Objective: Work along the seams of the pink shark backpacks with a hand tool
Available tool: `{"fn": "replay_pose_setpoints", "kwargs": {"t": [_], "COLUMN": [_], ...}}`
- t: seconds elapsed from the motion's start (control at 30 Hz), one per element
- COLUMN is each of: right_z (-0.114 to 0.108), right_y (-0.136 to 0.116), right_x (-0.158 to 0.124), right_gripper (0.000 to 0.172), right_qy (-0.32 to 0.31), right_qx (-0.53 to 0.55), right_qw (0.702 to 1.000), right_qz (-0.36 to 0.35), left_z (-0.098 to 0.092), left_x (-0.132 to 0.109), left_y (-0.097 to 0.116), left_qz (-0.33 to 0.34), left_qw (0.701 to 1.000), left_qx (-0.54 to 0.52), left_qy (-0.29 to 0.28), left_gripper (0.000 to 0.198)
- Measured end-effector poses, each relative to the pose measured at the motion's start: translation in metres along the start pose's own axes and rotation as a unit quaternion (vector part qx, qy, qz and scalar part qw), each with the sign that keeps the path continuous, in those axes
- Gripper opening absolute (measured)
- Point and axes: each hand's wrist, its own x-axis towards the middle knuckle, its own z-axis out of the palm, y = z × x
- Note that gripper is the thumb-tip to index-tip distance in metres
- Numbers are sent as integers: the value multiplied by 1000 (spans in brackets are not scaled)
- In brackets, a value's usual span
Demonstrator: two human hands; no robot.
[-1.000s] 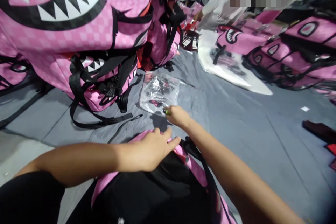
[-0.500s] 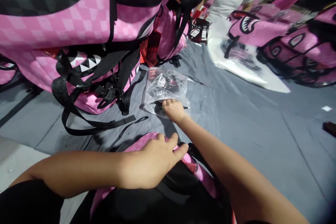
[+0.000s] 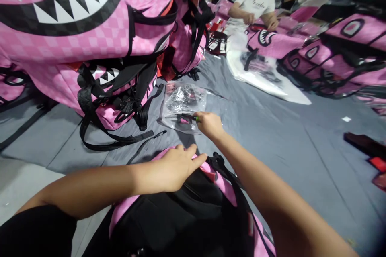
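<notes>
My left hand lies with fingers stretched out over the top edge of a pink and black backpack, which is right in front of me. Beyond it, my right hand is closed around a slim dark tool with a green part near my fingers. I cannot make out the tool's exact kind. Its dark end points left, over the near part of a clear plastic bag. Small dark and pink items show inside that bag, too blurred to name.
Pink checkered backpacks with shark-mouth prints are stacked at left, and a black strap trails from them. More pink backpacks lie at right beside white plastic sheeting. A person in a white shirt works behind. Grey sheeting covers the surface.
My right hand has drawn back slightly from the plastic bag, and the dark tool shows more clearly. My left hand stays on the backpack. The view has shifted a little.
</notes>
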Motion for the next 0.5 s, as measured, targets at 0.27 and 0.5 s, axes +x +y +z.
{"fn": "replay_pose_setpoints", "kwargs": {"t": [0.27,0.5], "right_z": [-79,-78], "right_y": [-6,-51], "right_x": [-130,-213], "right_gripper": [24,22], "right_qy": [106,128], "right_qx": [467,401], "right_qw": [866,906], "right_qz": [143,37], "left_z": [-1,3], "left_x": [-23,-40], "left_y": [-6,17], "left_qz": [-52,61], "left_qw": [973,892], "left_qx": [-154,-243], "left_qy": [165,375], "left_gripper": [58,11]}}
